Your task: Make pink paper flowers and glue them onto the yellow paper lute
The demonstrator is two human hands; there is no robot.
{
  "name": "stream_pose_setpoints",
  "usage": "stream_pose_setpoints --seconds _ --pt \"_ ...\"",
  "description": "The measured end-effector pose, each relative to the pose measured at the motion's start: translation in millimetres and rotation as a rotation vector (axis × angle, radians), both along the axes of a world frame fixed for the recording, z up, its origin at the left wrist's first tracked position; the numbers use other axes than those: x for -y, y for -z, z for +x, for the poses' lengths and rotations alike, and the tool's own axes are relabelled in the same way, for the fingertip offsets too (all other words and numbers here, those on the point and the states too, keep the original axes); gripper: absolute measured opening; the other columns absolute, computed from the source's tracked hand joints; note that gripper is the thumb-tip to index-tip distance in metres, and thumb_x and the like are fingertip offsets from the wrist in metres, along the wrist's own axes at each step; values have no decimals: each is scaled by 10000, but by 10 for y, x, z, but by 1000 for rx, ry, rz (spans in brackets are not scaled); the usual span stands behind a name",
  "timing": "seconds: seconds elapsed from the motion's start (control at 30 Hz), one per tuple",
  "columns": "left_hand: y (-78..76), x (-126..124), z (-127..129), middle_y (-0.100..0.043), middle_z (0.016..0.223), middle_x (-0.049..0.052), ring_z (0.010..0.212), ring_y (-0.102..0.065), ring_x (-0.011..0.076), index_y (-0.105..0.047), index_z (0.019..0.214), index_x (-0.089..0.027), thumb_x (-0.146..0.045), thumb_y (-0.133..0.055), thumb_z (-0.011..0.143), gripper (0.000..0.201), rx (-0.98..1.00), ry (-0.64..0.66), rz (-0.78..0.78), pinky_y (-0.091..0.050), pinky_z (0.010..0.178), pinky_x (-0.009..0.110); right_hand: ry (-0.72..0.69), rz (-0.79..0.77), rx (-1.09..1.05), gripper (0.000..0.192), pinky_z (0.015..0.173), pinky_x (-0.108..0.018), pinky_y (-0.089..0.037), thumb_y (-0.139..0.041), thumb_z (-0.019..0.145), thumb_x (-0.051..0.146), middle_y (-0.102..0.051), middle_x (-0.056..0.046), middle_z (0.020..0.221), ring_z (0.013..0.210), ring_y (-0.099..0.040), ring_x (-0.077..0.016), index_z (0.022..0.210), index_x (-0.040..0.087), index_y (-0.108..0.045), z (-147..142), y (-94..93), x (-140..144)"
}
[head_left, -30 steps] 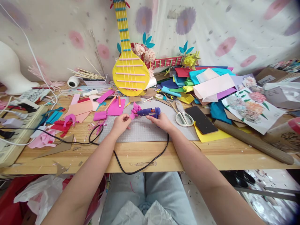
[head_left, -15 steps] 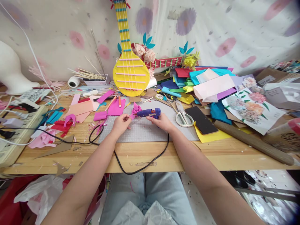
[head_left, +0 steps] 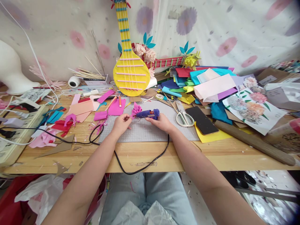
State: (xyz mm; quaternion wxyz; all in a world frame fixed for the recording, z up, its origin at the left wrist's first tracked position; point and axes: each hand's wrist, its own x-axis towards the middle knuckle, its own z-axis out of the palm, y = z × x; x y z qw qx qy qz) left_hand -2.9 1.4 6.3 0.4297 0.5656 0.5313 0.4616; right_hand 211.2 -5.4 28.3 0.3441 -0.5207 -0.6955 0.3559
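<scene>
My left hand (head_left: 121, 125) pinches the lower end of a magenta crepe paper flower (head_left: 136, 108) above the grey cutting mat (head_left: 145, 132). A blue glue gun (head_left: 147, 114) is gripped in my right hand (head_left: 162, 122), lying nearly level. Its nozzle points left and meets or nearly meets the flower's base; the exact contact is too small to tell. From the gun's handle a black cord (head_left: 140, 171) loops down over the table's front edge and back to the left.
White-handled scissors (head_left: 184, 119) and a black phone (head_left: 201, 120) lie right of the mat. A yellow paper lute (head_left: 131, 75) stands behind. Coloured paper sheets (head_left: 214, 84) pile up at the back right. A power strip (head_left: 22, 137) and paper scraps (head_left: 79, 107) are on the left.
My right hand and the glue gun have shifted very slightly left and down. My left hand keeps its pinch on the flower.
</scene>
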Motion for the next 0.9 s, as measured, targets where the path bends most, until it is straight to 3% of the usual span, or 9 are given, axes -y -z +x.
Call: stream_pose_setpoints --seconds 0.33,0.57,0.73,0.9 --pt "11 -5 -3 -451 562 -49 438 -450 75 -564 645 -177 -356 -678 640 212 2 13 -2 -458 362 193 59 -5 26 376 551 -284 -392 -602 699 562 -569 -3 566 553 -511 -155 779 198 -646 46 -11 -13" --pt "-9 2 3 -431 506 -67 387 -434 60 -549 632 -177 -433 -688 621 291 19 26 -9 -455 369 192 143 -58 -32 412 514 -261 -376 -617 669 590 -556 -4 553 523 -487 -124 663 179 -594 92 -44 -25" --pt "-66 18 7 -514 510 -53 377 -496 70 -551 660 -169 -493 -687 612 355 38 72 -50 -467 412 204 177 -45 -293 473 433 -229 -319 -612 660 631 -517 8 495 436 -409 -74 560 175 -533 141 -38 -68" --pt "-176 39 -6 -605 636 -6 495 -613 121 -535 712 -163 -529 -687 597 413 137 68 -126 -495 445 224 214 -49 -726 459 372 -205 -310 -617 667 632 -611 -9 628 416 -424 -52 626 178 -562 236 40 -175"
